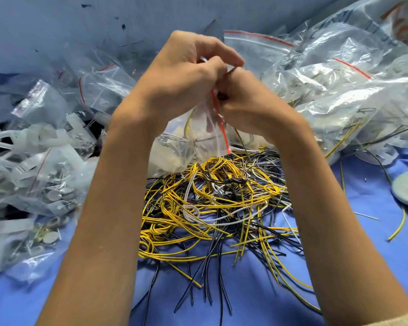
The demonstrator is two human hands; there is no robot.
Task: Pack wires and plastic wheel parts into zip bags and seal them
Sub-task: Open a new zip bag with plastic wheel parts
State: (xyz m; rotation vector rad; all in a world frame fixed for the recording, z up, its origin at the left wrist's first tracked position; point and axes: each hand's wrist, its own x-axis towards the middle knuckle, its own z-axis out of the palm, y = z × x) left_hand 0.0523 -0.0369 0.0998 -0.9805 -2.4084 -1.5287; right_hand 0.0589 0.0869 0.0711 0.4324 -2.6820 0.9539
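Right, both on the zip bag (pixel 186 142), held up over the wire pile (pixel 217 208) on the blue surface (pixel 363 231). My left grip (pixel 186 74) pinches the top end of the mouth, and my right grip (pixel 245 107) pinches just beside it, touching. The red seal strip (pixel 219 118) runs steeply down from the pinch toward me, so the right grip, sitting lower, is nearer the stretch I'd guess needs pressing.

1 wire pile (pixel 222 208), 1 disc (pixel 403 196)

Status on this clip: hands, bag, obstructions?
Left hand and right hand pinch zip bag at its red-striped mouth. Bag holds wires, held over wire pile. Nothing in the way.
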